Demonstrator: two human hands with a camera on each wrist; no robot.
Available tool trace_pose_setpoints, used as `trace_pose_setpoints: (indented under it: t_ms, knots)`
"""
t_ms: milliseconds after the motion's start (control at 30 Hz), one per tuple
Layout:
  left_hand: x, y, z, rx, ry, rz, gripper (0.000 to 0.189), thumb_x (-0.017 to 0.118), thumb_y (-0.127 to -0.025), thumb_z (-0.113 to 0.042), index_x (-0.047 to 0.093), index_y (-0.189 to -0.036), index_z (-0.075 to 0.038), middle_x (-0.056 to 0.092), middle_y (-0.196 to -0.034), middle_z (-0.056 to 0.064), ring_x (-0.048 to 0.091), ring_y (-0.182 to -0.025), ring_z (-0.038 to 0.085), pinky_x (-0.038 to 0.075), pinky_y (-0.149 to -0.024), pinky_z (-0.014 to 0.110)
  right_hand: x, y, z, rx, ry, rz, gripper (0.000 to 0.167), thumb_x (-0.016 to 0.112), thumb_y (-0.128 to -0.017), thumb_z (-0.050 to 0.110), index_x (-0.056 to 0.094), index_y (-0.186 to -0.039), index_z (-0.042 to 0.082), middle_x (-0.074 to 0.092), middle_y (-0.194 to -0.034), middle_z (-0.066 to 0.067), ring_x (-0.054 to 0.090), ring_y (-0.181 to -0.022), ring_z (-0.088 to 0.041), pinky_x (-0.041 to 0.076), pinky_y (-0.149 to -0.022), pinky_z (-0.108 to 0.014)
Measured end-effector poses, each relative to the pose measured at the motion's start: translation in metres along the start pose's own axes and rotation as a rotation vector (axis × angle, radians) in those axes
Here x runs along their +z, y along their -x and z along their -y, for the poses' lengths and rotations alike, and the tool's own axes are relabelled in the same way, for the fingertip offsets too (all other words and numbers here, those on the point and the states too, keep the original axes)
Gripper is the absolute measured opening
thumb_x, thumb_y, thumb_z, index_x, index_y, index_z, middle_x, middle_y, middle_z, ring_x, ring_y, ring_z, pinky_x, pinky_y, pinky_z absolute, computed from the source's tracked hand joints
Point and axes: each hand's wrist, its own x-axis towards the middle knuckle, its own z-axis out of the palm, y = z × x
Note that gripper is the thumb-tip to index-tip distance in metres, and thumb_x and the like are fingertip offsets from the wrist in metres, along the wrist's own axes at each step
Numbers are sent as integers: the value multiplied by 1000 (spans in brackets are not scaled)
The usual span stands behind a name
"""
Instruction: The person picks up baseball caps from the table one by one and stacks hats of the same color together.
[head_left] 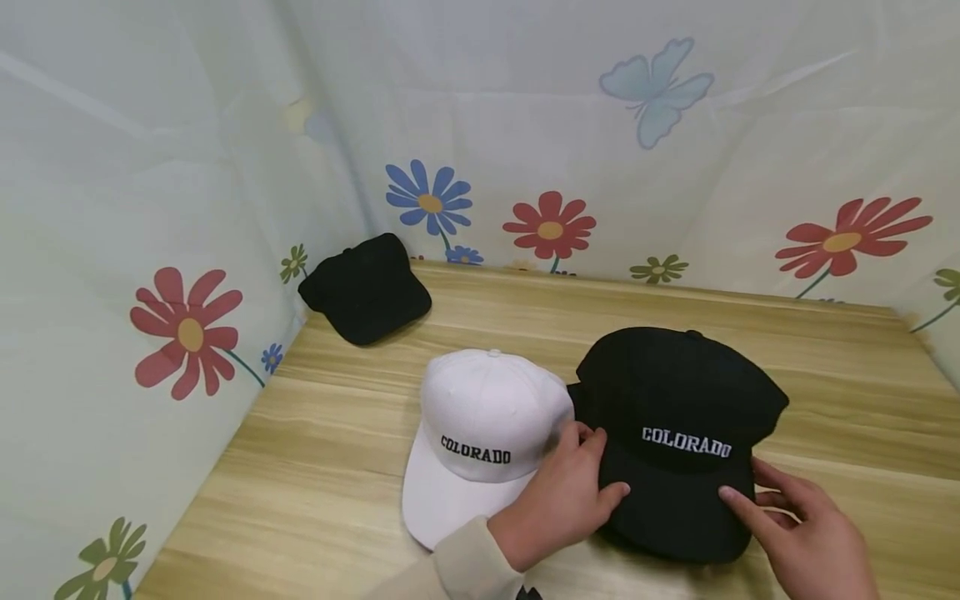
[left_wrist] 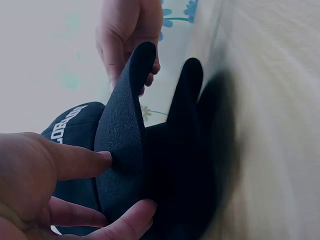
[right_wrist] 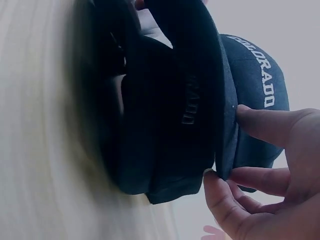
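A black cap with white COLORADO lettering (head_left: 678,392) is held by its brim between both hands. My left hand (head_left: 558,500) pinches the brim's left side, its thumb on top. On the right edge, the thumb and fingers of my right hand (head_left: 813,529) pinch the same brim. A second black cap (right_wrist: 136,135) sits below the held one, its brim apart from the upper brim in both wrist views. Close beside my left hand is a white cap with black COLORADO lettering (head_left: 487,404); the hand covers part of its right side.
Another black cap (head_left: 367,292) lies at the back left corner of the wood-grain table (head_left: 337,433). Fabric walls with printed flowers (head_left: 550,229) and a butterfly stand behind and at the left.
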Motion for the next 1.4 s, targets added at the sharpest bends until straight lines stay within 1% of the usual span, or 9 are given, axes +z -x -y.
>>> trace_pose_setpoints:
  t_ms: [167, 233, 300, 400, 467, 667, 833, 1133, 1400]
  knots:
    - [7, 3, 6, -4, -25, 23, 62, 65, -91, -40, 48, -141, -7, 45, -132, 6, 58, -109, 11, 48, -93, 21, 5, -2, -7, 11, 45, 78, 71, 70, -85, 48, 55, -133, -3, 56, -128, -29, 44, -71, 23, 46, -59, -9]
    - [10, 4, 8, -8, -25, 34, 62, 66, -91, -39, 48, -140, -5, 45, -131, 6, 57, -109, 12, 48, -94, 21, 8, -3, -8, 29, 61, 109, 75, 69, -84, 51, 55, -133, -4, 55, -127, -30, 56, -74, 12, 50, -60, -15]
    - [12, 5, 10, -18, -18, 48, 62, 66, -91, -38, 48, -140, -5, 45, -131, 6, 56, -110, 12, 47, -95, 21, 10, -4, -9, 27, 82, 137, 78, 69, -84, 54, 54, -134, -5, 55, -126, -31, 66, -80, -4, 53, -62, -22]
    - [14, 5, 13, -31, -18, 60, 63, 67, -90, -37, 48, -140, -3, 44, -131, 6, 57, -111, 13, 47, -95, 22, 14, -5, -9, 12, 110, 164, 81, 67, -84, 56, 53, -133, -7, 54, -124, -33, 69, -90, -30, 56, -66, -32]
    - [16, 5, 14, -27, -34, 58, 64, 68, -90, -37, 48, -140, -2, 45, -130, 7, 57, -111, 14, 47, -95, 22, 16, -5, -9, -3, 132, 181, 82, 66, -85, 56, 52, -133, -9, 53, -124, -34, 68, -94, -35, 56, -69, -39]
    - [20, 1, 16, 9, -123, 33, 64, 68, -90, -37, 49, -138, 1, 48, -125, 9, 57, -108, 13, 47, -94, 20, 16, -12, -9, -1, 162, 243, 82, 62, -88, 55, 48, -136, -10, 51, -125, -35, 66, -98, -39, 54, -77, -48]
    - [25, -3, 14, 19, -181, 2, 64, 67, -90, -39, 50, -137, 0, 48, -125, 9, 55, -111, 13, 46, -94, 20, 17, -15, -15, -34, 204, 281, 80, 59, -91, 54, 47, -134, -13, 56, -115, -33, 67, -95, -37, 52, -80, -52]
    - [29, -3, 11, 48, -218, -8, 60, 65, -92, -37, 51, -136, 0, 48, -126, 10, 51, -116, 14, 45, -97, 21, 18, -18, -24, -79, 245, 296, 79, 57, -93, 53, 48, -132, -15, 59, -106, -29, 67, -92, -37, 49, -80, -55]
    - [29, 0, 10, 98, -356, -25, 53, 61, -93, -40, 57, -130, -1, 56, -125, 10, 52, -116, 15, 43, -101, 24, 19, -14, -21, -74, 228, 235, 72, 62, -91, 50, 55, -127, -12, 67, -103, -26, 68, -92, -37, 50, -80, -54]
